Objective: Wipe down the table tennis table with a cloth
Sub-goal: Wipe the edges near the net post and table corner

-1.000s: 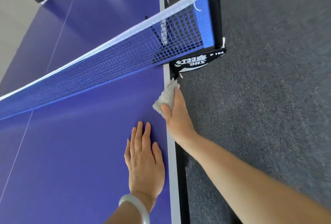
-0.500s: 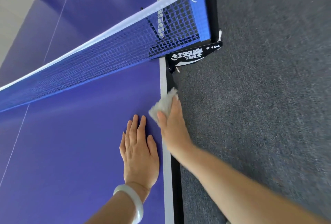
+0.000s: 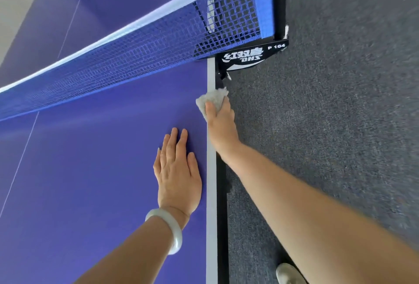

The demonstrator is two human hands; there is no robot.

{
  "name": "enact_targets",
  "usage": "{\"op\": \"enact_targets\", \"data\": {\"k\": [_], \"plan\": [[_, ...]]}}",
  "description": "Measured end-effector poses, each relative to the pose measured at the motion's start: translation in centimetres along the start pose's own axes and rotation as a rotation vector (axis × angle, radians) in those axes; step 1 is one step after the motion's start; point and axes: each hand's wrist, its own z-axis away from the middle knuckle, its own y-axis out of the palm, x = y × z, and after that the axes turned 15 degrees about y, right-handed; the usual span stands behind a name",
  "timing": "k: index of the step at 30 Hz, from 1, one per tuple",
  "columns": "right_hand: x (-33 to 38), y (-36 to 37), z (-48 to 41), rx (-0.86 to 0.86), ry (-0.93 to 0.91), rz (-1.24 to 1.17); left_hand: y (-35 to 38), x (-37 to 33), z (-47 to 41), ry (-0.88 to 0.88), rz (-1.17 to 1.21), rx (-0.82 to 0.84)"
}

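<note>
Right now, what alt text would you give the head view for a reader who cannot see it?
A person's right hand holds a small crumpled white cloth against the white-lined side edge of a blue table tennis table, just short of the black net clamp. The left hand lies flat on the tabletop beside it; a blue mesh net crosses above.

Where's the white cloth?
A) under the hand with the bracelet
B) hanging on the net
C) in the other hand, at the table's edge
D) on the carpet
C: the right hand grips the cloth on the white edge stripe of the table, near the net clamp; the left hand lies flat, holding nothing.
</note>
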Motion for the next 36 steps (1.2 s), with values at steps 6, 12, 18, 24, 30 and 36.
{"op": "enact_targets", "data": {"k": [6, 12, 18, 24, 30, 36], "plan": [[-10.6, 0.1, 12.2, 0.006, -0.119, -0.032, -0.2, 0.1, 0.1, 0.025, 0.017, -0.002], [-11.4, -0.4, 12.1, 0.04, -0.128, 0.05, 0.0, 0.6, 0.2, 0.048, 0.061, -0.059], [-11.3, -0.5, 12.2, 0.068, -0.104, 0.096, -0.8, 0.7, 2.0, -0.034, 0.344, -0.17], [-11.0, -0.5, 12.3, 0.084, -0.074, 0.083, -2.4, 1.7, 16.1, 0.112, 0.084, 0.076], [-11.2, -0.5, 12.2, 0.081, -0.069, 0.086, -1.6, 1.2, 22.0, 0.095, -0.014, 0.08], [-15.2, 0.7, 17.6, 0.043, -0.036, -0.081, -1.4, 1.2, 21.9, 0.097, -0.022, 0.058]]}}
